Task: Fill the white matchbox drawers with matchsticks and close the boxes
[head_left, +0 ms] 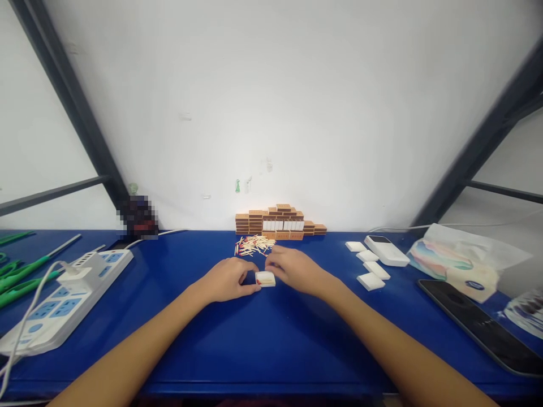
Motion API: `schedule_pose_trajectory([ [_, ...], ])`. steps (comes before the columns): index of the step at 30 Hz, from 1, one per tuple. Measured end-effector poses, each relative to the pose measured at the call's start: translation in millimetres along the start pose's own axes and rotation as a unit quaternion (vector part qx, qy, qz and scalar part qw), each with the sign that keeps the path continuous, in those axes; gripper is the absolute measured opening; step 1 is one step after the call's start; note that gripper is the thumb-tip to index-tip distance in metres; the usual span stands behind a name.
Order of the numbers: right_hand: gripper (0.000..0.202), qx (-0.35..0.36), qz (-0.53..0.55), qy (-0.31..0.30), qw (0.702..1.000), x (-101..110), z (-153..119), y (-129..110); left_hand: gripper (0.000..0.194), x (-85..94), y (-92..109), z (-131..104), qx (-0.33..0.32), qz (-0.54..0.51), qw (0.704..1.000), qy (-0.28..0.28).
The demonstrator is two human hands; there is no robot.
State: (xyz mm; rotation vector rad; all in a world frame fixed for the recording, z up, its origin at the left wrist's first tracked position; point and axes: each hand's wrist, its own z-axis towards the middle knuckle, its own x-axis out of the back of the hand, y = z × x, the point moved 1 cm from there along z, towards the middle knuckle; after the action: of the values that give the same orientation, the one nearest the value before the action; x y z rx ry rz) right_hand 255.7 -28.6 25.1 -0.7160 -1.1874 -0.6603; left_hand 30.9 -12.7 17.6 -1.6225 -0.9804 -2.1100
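Observation:
On the blue table lies a small white matchbox tray (pixel 265 282) with a few red-tipped matches in it. My left hand (pixel 231 278) grips its left end between thumb and fingers. Over the tray's right side, my right hand (pixel 292 268) has its fingertips pinched together; whatever they hold, if anything, is too small to make out. Just behind both hands is a loose pile of matches (pixel 254 245). Stacked matchboxes (pixel 283 234) stand against the wall, a row of white ones upright in the middle.
Several white trays (pixel 370 281) lie to the right by a white device (pixel 387 251), a tissue pack (pixel 453 265) and a black phone (pixel 479 325). At left are a power strip (pixel 95 282) with a white cable and green-handled tools (pixel 25 277). Dark metal posts flank the table.

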Motion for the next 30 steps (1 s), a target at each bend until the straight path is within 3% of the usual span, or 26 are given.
schedule_pose_trajectory([
  [4, 0.023, -0.095, -0.087, 0.034, 0.991, 14, -1, 21, 0.034, 2.2, -1, 0, 0.01, -0.044, 0.998, 0.047],
  [8, 0.019, -0.135, -0.101, 0.017, 0.985, 19, -3, 43, 0.03, -0.5, -2, 1, 0.015, -0.057, 0.998, 0.02],
  [13, 0.009, -0.131, -0.023, -0.017, 0.991, 9, -5, 56, 0.033, -3.4, -5, 2, 0.031, -0.076, 0.996, 0.02],
  [18, 0.019, -0.114, 0.043, -0.016, 0.992, -6, -2, 63, 0.034, -1.1, -3, 1, 0.032, -0.082, 0.996, 0.008],
  [21, 0.013, -0.113, 0.069, -0.015, 0.991, -13, 0, 67, 0.034, -1.2, -2, 1, 0.024, -0.06, 0.998, 0.008],
  [30, 0.018, -0.128, 0.045, -0.057, 0.989, -13, 2, 62, 0.033, -5.6, -3, 2, 0.006, -0.032, 0.999, 0.005],
])
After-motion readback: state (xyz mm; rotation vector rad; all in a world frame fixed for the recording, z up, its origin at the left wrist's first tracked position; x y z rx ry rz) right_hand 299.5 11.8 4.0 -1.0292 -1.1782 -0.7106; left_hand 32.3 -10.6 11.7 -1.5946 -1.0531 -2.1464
